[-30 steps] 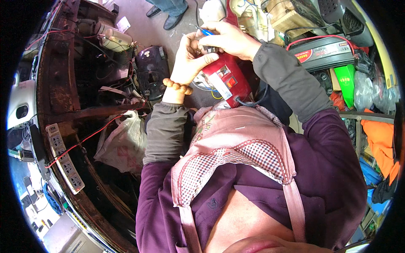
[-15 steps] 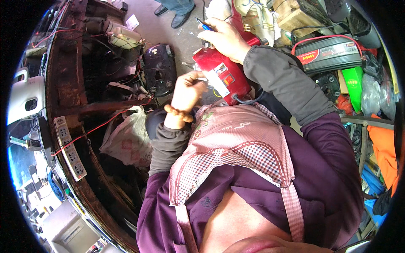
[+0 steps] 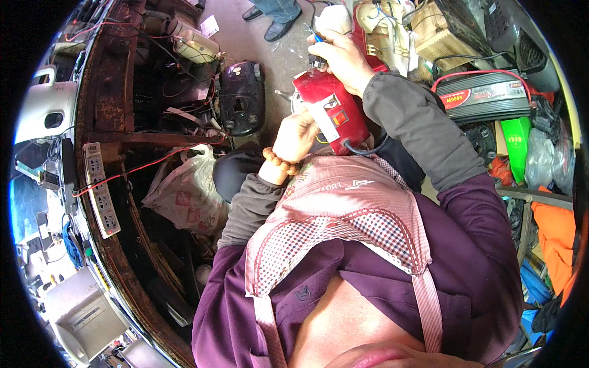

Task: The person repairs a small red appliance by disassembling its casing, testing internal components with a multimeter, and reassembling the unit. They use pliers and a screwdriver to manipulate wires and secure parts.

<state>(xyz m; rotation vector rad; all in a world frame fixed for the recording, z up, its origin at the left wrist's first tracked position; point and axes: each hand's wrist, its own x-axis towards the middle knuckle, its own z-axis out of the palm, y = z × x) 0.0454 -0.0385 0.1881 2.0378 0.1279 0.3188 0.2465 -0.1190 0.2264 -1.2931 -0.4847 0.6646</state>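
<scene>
A red machine housing [image 3: 350,130] with a red rocker switch, a white label and a dark power cord stands against my lap. My left hand [image 3: 296,134], with a beaded bracelet at its wrist, is closed at the housing's left side, beside the label. What its fingers pinch, if anything, is hidden. My right hand [image 3: 346,58] reaches over the top of the housing, its fingers closed round a slim blue-handled tool [image 3: 318,38]. A small black part [image 3: 317,62] sits just below that hand, at the housing's far end.
To the left runs a rusty metal frame with a white power strip [image 3: 101,190] and a red wire. A dark plastic shell [image 3: 241,98] lies beyond my left hand. On the right are a power inverter [image 3: 481,95] and a wooden block [image 3: 442,34]. Another person's shoes [image 3: 279,29] stand ahead.
My left hand has moved a little right and in against the housing. My right hand stays over the housing with the blue-handled tool. The whole view has shifted slightly.
</scene>
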